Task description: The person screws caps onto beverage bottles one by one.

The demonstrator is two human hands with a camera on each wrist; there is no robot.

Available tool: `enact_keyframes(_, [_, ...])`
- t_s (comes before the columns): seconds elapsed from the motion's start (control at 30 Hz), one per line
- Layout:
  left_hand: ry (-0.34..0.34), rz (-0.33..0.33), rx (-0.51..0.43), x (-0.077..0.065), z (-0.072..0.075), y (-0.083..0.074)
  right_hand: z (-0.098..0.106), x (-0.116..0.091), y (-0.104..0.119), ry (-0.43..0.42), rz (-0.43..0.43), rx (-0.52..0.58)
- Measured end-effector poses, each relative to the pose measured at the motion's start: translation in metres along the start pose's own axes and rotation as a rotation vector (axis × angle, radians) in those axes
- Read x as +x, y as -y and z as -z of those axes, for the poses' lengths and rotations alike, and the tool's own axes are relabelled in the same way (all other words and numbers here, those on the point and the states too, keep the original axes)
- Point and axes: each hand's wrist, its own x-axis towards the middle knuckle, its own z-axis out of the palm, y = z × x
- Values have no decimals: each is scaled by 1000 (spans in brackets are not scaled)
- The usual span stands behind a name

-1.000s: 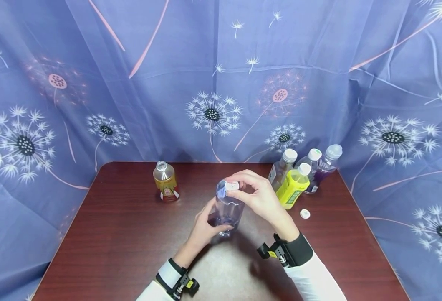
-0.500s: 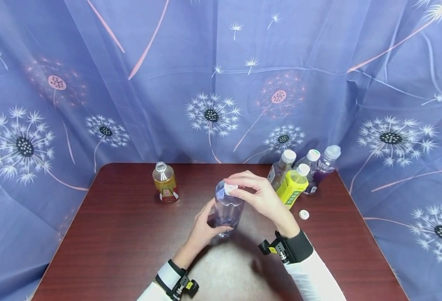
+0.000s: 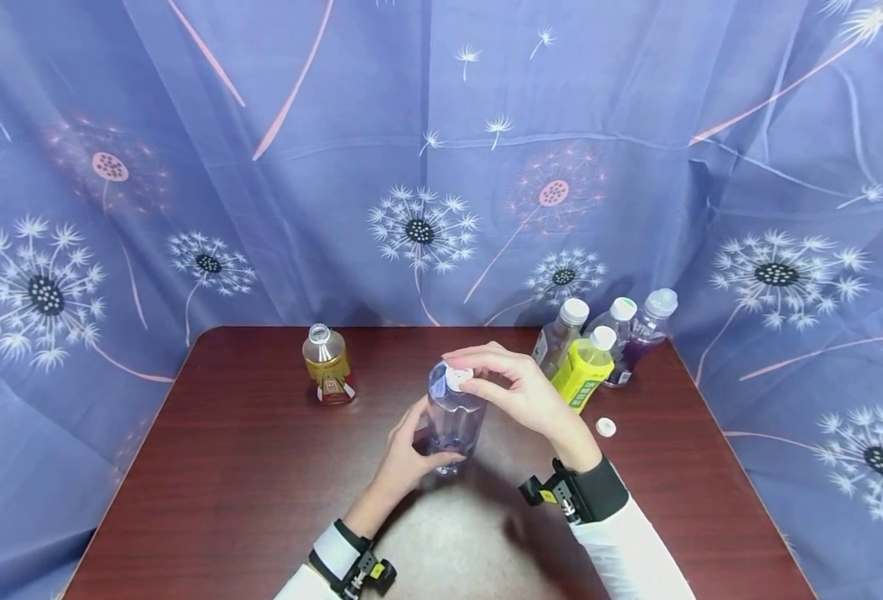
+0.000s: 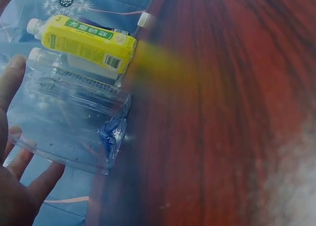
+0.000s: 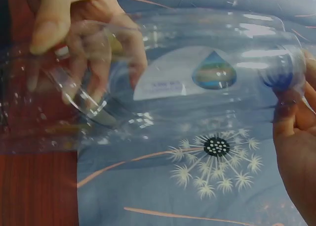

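Note:
A clear plastic bottle (image 3: 458, 421) stands roughly upright, slightly tilted, mid-table in the head view. My left hand (image 3: 403, 454) grips its lower body, thumb on the near side and fingers round the far side. At the top, my right hand (image 3: 512, 392) pinches the white cap (image 3: 458, 377) between thumb and fingers. The right wrist view shows the bottle's label (image 5: 170, 75) with a drop-shaped picture, and the left hand's fingers (image 5: 89, 53) seen through the plastic. Most of the cap is hidden by fingers in that view.
An uncapped bottle with a yellow label (image 3: 327, 364) stands at the back left. Several capped bottles cluster at the back right, with a yellow bottle (image 3: 584, 373) in front. A loose white cap (image 3: 605, 427) lies near them. A patterned curtain (image 3: 298, 208) hangs behind the table (image 3: 223, 483).
The right fingers have shifted slightly at the cap, which sits a little lower against the bottle's neck. The left hand and bottle have barely moved.

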Motion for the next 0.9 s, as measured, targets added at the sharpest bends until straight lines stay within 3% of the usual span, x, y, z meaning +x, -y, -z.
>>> enact_keyframes(0.1, [-7, 12, 0, -1, -1, 0, 2, 0, 0, 35, -19, 32])
enact_keyframes(0.27, [-16, 38, 6, 0, -3, -2, 0, -1, 1, -3, -42, 48])
enact_keyframes(0.4, [-31, 50, 42, 1, -5, -6, -5, -1, 2, -68, -5, -5])
enact_keyframes(0.53, [-39, 37, 66, 2, -4, -22, -9, -2, 2, -123, 51, -61])
enact_keyframes(0.63, [-35, 20, 59, 1, -2, -30, -8, -3, 3, -112, 76, -74])
enact_keyframes(0.8, [4, -21, 63, 0, -1, -7, 0, -2, 4, -4, 68, -62])
enact_keyframes(0.9, [9, -38, 66, 0, -1, 2, 3, -1, 4, 13, 50, -47])
